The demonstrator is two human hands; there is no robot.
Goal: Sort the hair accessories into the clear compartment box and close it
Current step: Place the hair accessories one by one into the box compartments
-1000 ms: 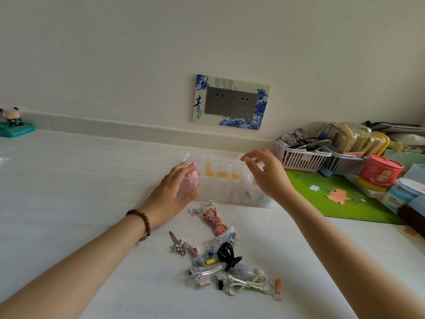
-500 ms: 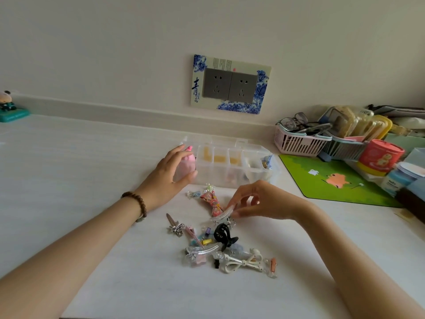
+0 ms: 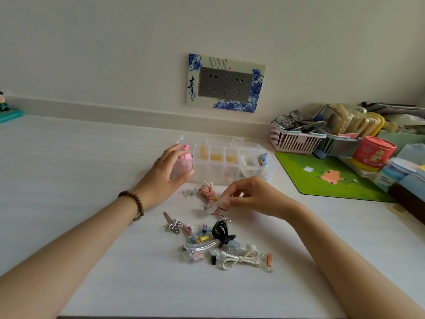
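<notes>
The clear compartment box stands open on the white table, its lid tipped back. My left hand grips the box's left end, where pink items fill a compartment. My right hand pinches a clear hair clip just above the table, beside a pink patterned bow clip. A pile of hair accessories lies nearer me: a black claw clip, a clear curved clip, a white bow clip, a silver bow pin.
A green mat lies right of the box. Behind it stand a pink basket with glasses, a red tin and other containers. A wall socket is above the box. A small figurine sits far left.
My right hand came down from the box's top to the table and pinched the clear hair clip, lifting it slightly. My left hand stayed on the box's left end.
</notes>
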